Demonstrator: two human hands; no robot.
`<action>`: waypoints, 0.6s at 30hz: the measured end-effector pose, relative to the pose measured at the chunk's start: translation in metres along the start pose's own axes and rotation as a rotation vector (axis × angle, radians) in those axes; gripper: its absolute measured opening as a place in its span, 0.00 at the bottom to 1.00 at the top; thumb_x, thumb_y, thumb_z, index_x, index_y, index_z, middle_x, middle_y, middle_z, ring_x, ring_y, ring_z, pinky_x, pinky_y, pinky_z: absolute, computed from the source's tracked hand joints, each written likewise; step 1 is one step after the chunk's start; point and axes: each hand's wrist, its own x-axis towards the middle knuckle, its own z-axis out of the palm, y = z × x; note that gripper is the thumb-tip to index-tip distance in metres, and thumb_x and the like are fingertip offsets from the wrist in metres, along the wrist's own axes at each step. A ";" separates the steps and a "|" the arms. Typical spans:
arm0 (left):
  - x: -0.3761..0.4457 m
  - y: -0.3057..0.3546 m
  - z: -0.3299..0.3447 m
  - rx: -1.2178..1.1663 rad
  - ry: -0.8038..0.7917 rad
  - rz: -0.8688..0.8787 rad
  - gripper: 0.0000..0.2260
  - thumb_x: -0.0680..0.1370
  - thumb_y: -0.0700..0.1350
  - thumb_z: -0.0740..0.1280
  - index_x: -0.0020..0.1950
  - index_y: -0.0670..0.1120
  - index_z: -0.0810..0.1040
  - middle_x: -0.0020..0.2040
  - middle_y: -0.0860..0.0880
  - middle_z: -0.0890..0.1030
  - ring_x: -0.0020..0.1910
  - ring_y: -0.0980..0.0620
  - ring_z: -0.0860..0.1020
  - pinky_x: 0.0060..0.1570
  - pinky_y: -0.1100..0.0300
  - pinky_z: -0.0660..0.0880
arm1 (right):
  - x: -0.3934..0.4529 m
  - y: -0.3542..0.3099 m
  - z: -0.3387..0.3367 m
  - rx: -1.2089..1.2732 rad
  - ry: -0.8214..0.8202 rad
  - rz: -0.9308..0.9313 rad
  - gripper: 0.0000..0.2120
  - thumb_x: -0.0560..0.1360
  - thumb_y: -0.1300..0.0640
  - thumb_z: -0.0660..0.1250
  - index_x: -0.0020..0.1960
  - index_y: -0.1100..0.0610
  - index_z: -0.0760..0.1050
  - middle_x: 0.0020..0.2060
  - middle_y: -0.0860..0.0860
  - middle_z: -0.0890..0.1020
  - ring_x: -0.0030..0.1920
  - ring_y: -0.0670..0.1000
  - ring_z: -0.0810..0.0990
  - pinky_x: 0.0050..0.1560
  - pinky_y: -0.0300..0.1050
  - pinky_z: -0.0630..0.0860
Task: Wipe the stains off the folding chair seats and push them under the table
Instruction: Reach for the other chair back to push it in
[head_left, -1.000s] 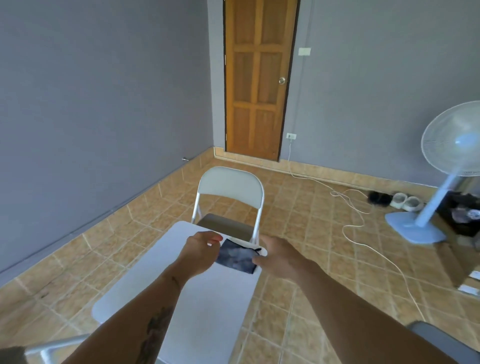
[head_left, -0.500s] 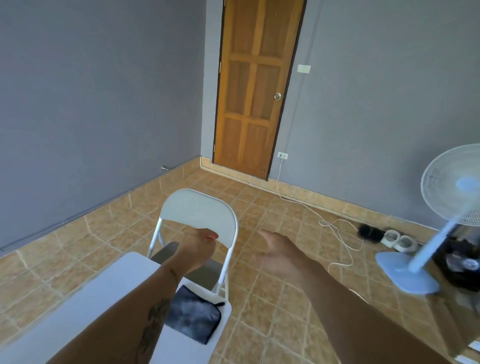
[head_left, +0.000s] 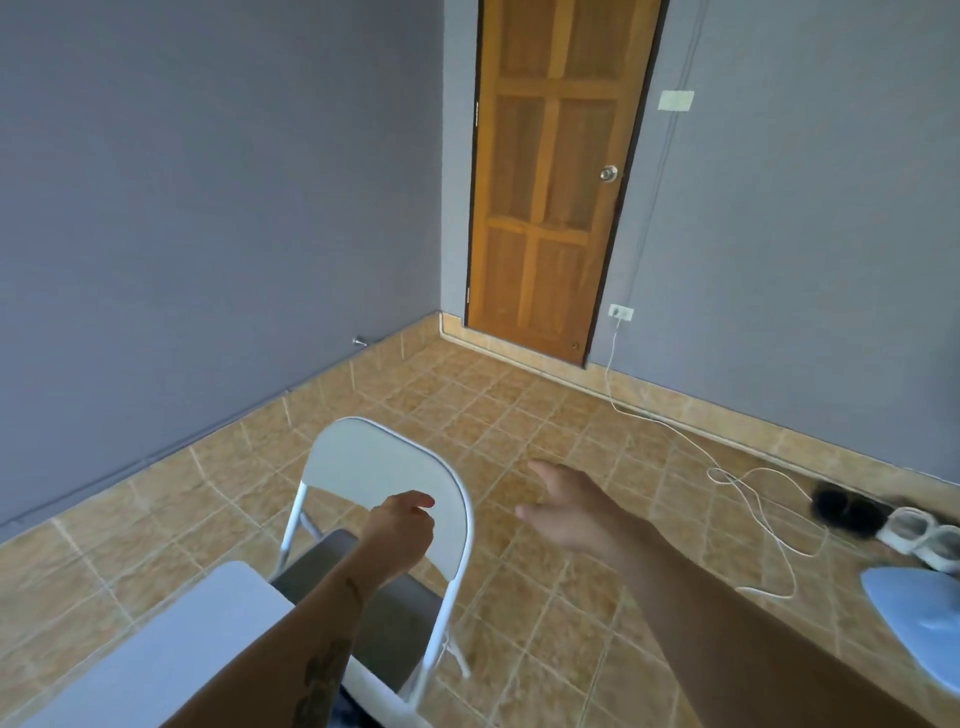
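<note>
Both hands (head_left: 566, 512) now off the cloth, reaching for the folding chair (head_left: 384, 473), left curled and empty, right spread wide. Risks tipping if pushed one-sidedly, or jamming against the surface (head_left: 171, 644).

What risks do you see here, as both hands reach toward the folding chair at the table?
1. The white cable lies loose across the floor tiles near the right hand; a foot could catch it.
2. The folding chair already stands close to the table; a hard push may knock the seat against the table edge.
3. The left hand, loosely curled, holds nothing, so any stain left may stay unwiped.
</note>
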 end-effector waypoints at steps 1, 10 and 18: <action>0.011 0.002 0.008 0.006 0.024 -0.019 0.15 0.79 0.38 0.59 0.61 0.48 0.80 0.57 0.47 0.81 0.41 0.52 0.81 0.30 0.71 0.72 | 0.018 0.008 -0.006 0.009 -0.023 -0.009 0.36 0.74 0.43 0.67 0.78 0.44 0.55 0.78 0.48 0.60 0.75 0.54 0.63 0.71 0.53 0.65; 0.074 0.036 0.071 -0.069 0.177 -0.241 0.17 0.78 0.44 0.63 0.66 0.50 0.75 0.57 0.49 0.79 0.38 0.52 0.79 0.30 0.68 0.72 | 0.154 0.050 -0.064 -0.078 -0.231 -0.161 0.35 0.76 0.43 0.65 0.78 0.44 0.54 0.77 0.49 0.62 0.74 0.55 0.64 0.72 0.57 0.65; 0.136 0.028 0.090 -0.146 0.263 -0.430 0.35 0.75 0.49 0.70 0.78 0.48 0.58 0.74 0.41 0.66 0.64 0.45 0.74 0.57 0.55 0.77 | 0.253 0.010 -0.053 -0.119 -0.385 -0.329 0.34 0.77 0.44 0.64 0.78 0.44 0.54 0.77 0.49 0.62 0.74 0.56 0.64 0.70 0.54 0.65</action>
